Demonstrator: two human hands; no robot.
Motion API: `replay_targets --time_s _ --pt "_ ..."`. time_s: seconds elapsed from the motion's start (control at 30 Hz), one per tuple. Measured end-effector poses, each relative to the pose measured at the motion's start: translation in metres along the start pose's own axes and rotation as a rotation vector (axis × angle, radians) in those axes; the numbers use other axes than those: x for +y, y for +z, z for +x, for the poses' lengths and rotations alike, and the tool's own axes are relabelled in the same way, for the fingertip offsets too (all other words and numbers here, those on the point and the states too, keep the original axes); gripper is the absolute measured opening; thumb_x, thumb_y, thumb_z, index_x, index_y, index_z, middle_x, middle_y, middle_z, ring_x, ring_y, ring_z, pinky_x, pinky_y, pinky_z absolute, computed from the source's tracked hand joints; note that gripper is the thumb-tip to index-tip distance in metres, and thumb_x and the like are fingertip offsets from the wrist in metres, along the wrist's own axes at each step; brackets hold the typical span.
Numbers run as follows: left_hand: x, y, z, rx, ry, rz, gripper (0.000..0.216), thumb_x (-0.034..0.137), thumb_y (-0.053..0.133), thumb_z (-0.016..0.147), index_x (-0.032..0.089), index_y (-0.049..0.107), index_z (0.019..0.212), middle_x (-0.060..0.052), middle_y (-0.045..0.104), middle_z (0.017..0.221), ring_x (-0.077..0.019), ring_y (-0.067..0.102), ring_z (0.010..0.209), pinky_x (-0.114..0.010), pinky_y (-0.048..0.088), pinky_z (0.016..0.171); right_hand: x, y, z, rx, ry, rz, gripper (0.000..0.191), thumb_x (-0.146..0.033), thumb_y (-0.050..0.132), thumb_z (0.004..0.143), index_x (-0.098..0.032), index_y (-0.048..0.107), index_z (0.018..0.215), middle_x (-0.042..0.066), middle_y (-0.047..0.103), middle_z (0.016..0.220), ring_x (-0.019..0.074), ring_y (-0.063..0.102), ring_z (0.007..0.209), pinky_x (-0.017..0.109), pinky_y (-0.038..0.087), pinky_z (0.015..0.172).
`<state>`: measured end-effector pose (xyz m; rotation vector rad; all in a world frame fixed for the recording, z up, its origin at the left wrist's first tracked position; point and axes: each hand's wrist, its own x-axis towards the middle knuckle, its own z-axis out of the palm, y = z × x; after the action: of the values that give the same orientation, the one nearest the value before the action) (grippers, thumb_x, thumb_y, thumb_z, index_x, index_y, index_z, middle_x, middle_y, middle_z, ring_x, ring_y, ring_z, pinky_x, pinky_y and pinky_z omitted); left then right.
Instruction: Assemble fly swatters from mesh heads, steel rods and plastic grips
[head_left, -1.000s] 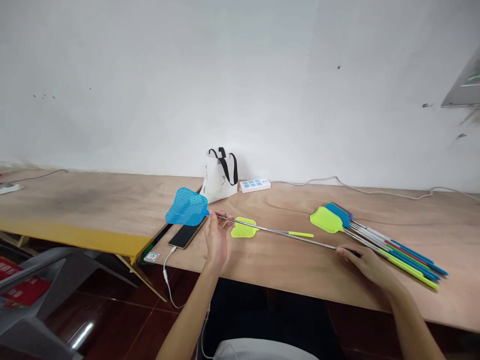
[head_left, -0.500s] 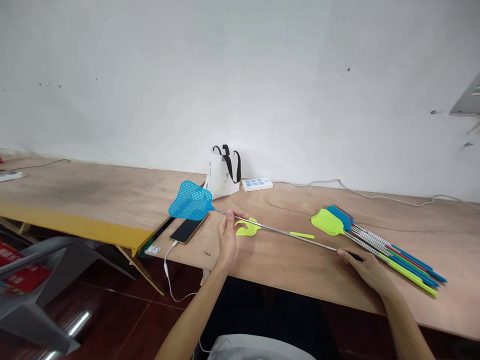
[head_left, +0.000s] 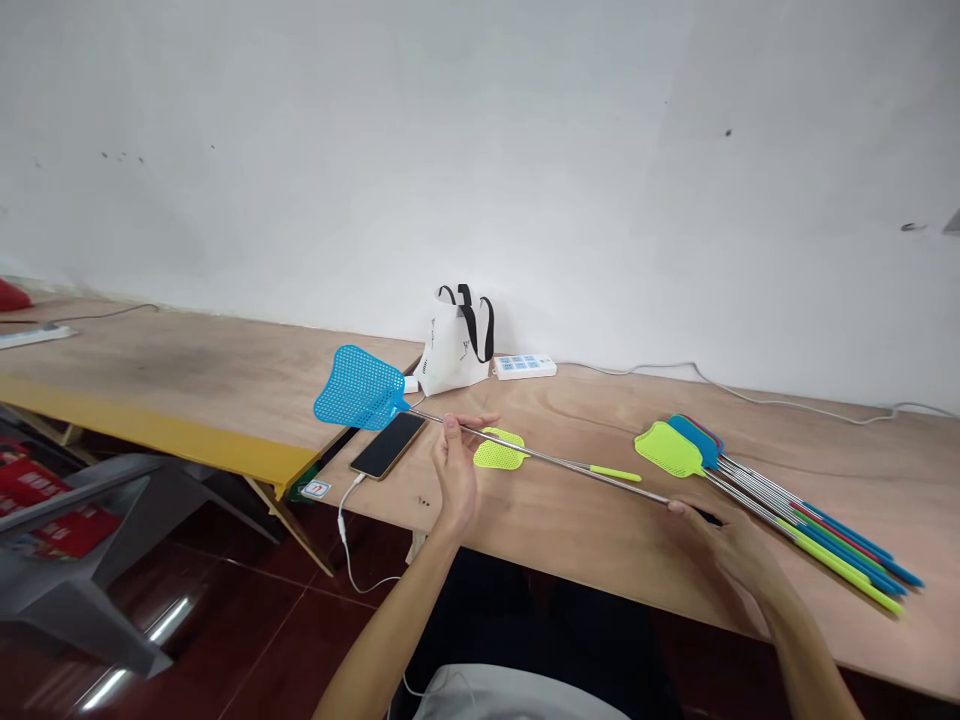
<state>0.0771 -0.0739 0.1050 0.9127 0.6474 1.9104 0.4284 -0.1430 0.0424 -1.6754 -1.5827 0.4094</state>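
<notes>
Between my two hands a blue fly swatter is held above the table, its metal rod drawn out long and slanting down to the right. My left hand pinches the rod near the blue head. At the other end my right hand is closed around the handle, which it mostly hides. Beneath the rod a yellow-green fly swatter lies flat on the wooden table. To the right rests a pile of several fly swatters, with a yellow-green one on top and a blue one behind it.
A phone on a white charging cable lies at the table's left edge. Behind it stand a white bag with black handles and a white power strip. A second table adjoins on the left, with a grey chair below.
The blue swatter's head has shifted left and the rod between my hands reaches a little longer. Both hands keep their hold, while the whole view has turned slightly left.
</notes>
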Motion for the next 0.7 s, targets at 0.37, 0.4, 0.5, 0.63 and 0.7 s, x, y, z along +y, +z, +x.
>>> replay_targets --time_s 0.37,0.4,0.5,0.63,0.7 --pt "-0.034 0.010 -0.036 -0.215 -0.169 0.105 0.049 0.060 0.052 0.098 0.015 0.072 0.095 -0.014 0.078 0.105 -0.0291 0.073 0.105 -0.042 0.056 0.093 -0.072 0.033 -0.003 -0.107 -0.189 -0.034 0.049 -0.066 0.047 0.094 -0.026 0.075 0.087 0.006 0.080 0.094 0.0282 0.074 0.091 0.038 0.059 0.080" --pt "-0.033 0.010 -0.036 -0.216 -0.167 0.104 0.050 0.061 0.051 0.098 0.016 0.072 0.096 -0.014 0.078 0.104 -0.0291 0.073 0.105 -0.042 0.056 0.093 -0.073 0.034 -0.004 -0.094 -0.186 -0.036 0.048 -0.066 0.047 0.094 -0.027 0.075 0.088 0.006 0.080 0.094 0.0283 0.074 0.091 0.038 0.059 0.079" --pt "-0.032 0.014 -0.047 -0.281 -0.192 0.116 0.052 0.062 0.047 0.099 0.016 0.073 0.097 -0.013 0.078 0.104 -0.0290 0.073 0.105 -0.043 0.055 0.095 -0.081 0.041 -0.008 -0.064 -0.191 -0.024 0.046 -0.064 0.048 0.094 -0.027 0.075 0.088 0.006 0.080 0.095 0.0281 0.075 0.089 0.038 0.058 0.077" --pt "-0.038 0.023 -0.074 -0.442 -0.247 0.180 0.051 0.058 0.045 0.102 0.017 0.076 0.104 -0.012 0.077 0.111 -0.0290 0.070 0.111 -0.043 0.052 0.102 -0.101 0.063 -0.016 -0.065 -0.278 0.017 0.046 -0.059 0.044 0.099 -0.027 0.076 0.096 0.007 0.080 0.099 0.0276 0.075 0.093 0.038 0.057 0.082" --pt "-0.041 0.024 -0.081 -0.476 -0.251 0.197 0.050 0.055 0.044 0.103 0.017 0.076 0.108 -0.012 0.077 0.113 -0.0288 0.069 0.113 -0.043 0.051 0.103 -0.109 0.074 -0.019 -0.068 -0.288 0.048 0.046 -0.058 0.042 0.100 -0.027 0.076 0.100 0.008 0.080 0.102 0.0277 0.074 0.095 0.038 0.057 0.083"
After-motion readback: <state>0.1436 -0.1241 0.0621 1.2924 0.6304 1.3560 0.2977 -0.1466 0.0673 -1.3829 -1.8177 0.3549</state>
